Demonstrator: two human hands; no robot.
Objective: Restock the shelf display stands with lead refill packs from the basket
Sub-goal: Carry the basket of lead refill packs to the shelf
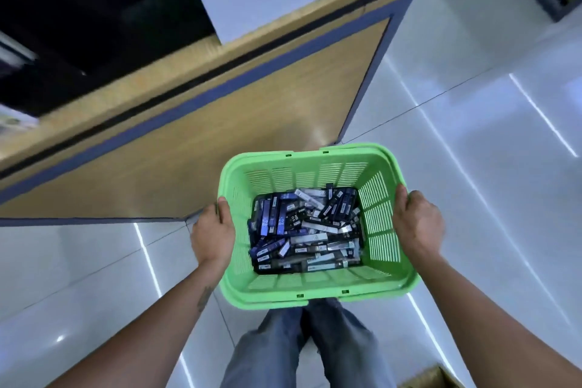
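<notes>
A glossy pale tiled floor (472, 142) fills the right side and lower left of the frame, with open room to the right of the basket. A wooden shelf unit (220, 135) with a blue edge band runs diagonally from the left edge up to the upper right; its lower corner comes close to the basket's far rim. The green slotted basket (315, 288) sits in the lower centre, held level above the floor, its long axis running away from the person, slightly tilted toward the upper right. Jeans-clad legs (302, 350) show just beneath its near rim. A cardboard box corner (431, 378) peeks in at the bottom right. Both forearms reach in from the lower corners. The left hand (214, 230) grips the basket's left rim, thumb over the top edge; the right hand (417, 224) grips the right rim, fingers curled over it. Lead refill packs (305, 230), dark blue, black and white, lie jumbled on the basket's bottom, pointing every way.
</notes>
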